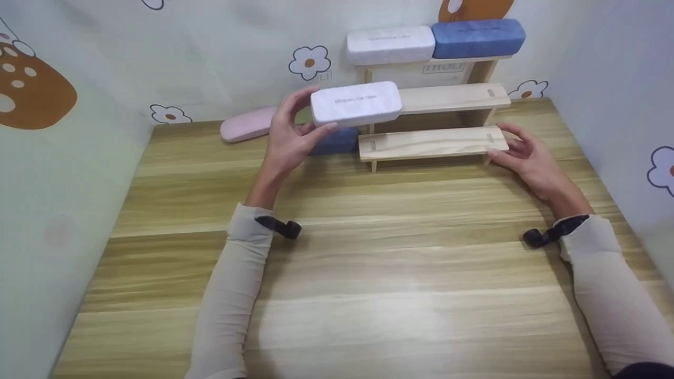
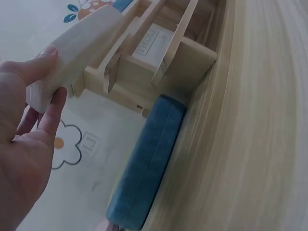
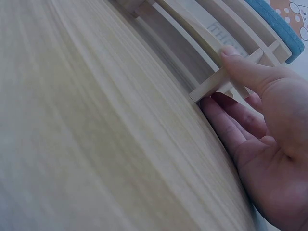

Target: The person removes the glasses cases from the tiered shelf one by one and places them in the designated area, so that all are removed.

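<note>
My left hand [image 1: 289, 134] grips a white glasses case [image 1: 357, 103] by its left end, thumb in front and fingers behind. The case is held up near the left side of a three-tier wooden stand [image 1: 432, 145]. At the stand's right end, my right hand [image 1: 534, 160] holds the lowest step between thumb and fingers. In the right wrist view, the thumb lies on the step's edge [image 3: 207, 86] and the fingers are bent below it. A blue glasses case [image 2: 147, 163] lies on the table beside the stand, partly hidden by the left hand in the head view.
On the top tier sit another white case [image 1: 390, 46] and a blue case [image 1: 478, 39], end to end. A pink case [image 1: 247, 125] lies at the back left by the wall. Patterned walls [image 1: 221, 52] enclose the wooden table [image 1: 368, 273] at the back and both sides.
</note>
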`<state>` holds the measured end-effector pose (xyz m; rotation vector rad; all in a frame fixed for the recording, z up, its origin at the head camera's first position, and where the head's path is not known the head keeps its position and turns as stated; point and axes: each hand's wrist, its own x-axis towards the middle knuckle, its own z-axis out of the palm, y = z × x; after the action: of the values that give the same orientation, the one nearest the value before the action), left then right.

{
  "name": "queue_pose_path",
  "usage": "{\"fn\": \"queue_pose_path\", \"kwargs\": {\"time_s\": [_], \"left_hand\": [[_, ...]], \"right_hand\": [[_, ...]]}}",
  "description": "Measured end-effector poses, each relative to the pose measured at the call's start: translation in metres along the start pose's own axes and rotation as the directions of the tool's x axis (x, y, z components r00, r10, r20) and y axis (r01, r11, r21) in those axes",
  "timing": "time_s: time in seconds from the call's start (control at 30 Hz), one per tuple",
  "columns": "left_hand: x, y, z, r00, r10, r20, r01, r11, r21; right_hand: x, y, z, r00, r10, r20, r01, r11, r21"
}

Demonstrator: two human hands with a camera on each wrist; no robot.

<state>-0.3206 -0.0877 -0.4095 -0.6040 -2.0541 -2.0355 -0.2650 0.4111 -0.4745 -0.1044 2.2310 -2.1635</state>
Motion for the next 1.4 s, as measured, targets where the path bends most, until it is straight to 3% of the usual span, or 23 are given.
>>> {"fn": "queue_pose_path", "kwargs": {"time_s": [0.33, 0.43, 0.5, 0.6, 0.73, 0.87, 0.97, 1.2, 1.3, 1.4], "left_hand": [[-0.003, -0.011, -0.028, 0.999, -0.001, -0.053, -0.001, 0.999, -0.05], [-0.004, -0.014, -0.028, 0.998, -0.061, -0.002, 0.061, 0.998, 0.011], [-0.005, -0.013, -0.028, 0.992, -0.118, 0.054, 0.114, 0.991, 0.07], [-0.006, -0.011, -0.029, 0.977, -0.163, 0.137, 0.139, 0.976, 0.166], [-0.006, -0.008, -0.03, 0.967, -0.172, 0.19, 0.12, 0.958, 0.261], [-0.006, -0.006, -0.027, 0.963, -0.131, 0.234, 0.039, 0.932, 0.361], [-0.004, -0.007, -0.022, 0.955, -0.096, 0.28, -0.052, 0.877, 0.478], [-0.005, -0.012, -0.014, 0.927, -0.098, 0.362, -0.204, 0.677, 0.707], [-0.004, -0.015, -0.013, 0.914, -0.078, 0.397, -0.268, 0.62, 0.738], [-0.001, -0.019, -0.012, 0.9, -0.064, 0.431, -0.313, 0.594, 0.741]], "right_hand": [[0.0, -0.001, 0.001, 1.0, 0.004, -0.008, -0.004, 1.0, 0.007], [-0.001, -0.001, 0.001, 1.0, 0.009, -0.01, -0.009, 1.0, 0.013], [-0.002, -0.001, 0.0, 1.0, 0.015, -0.008, -0.015, 1.0, 0.014], [-0.002, 0.0, -0.001, 1.0, 0.018, 0.001, -0.018, 1.0, 0.023], [-0.001, 0.0, 0.0, 1.0, 0.01, 0.01, -0.01, 1.0, 0.018], [-0.001, -0.001, -0.001, 1.0, 0.008, 0.008, -0.008, 1.0, 0.003], [-0.001, 0.0, -0.001, 1.0, 0.01, 0.003, -0.01, 1.0, 0.004], [-0.001, 0.001, 0.0, 1.0, 0.002, -0.014, -0.001, 1.0, 0.018], [-0.001, 0.0, 0.0, 1.0, -0.001, -0.016, 0.002, 1.0, 0.019], [-0.001, -0.001, 0.0, 1.0, 0.003, -0.018, -0.003, 1.0, 0.013]]}}
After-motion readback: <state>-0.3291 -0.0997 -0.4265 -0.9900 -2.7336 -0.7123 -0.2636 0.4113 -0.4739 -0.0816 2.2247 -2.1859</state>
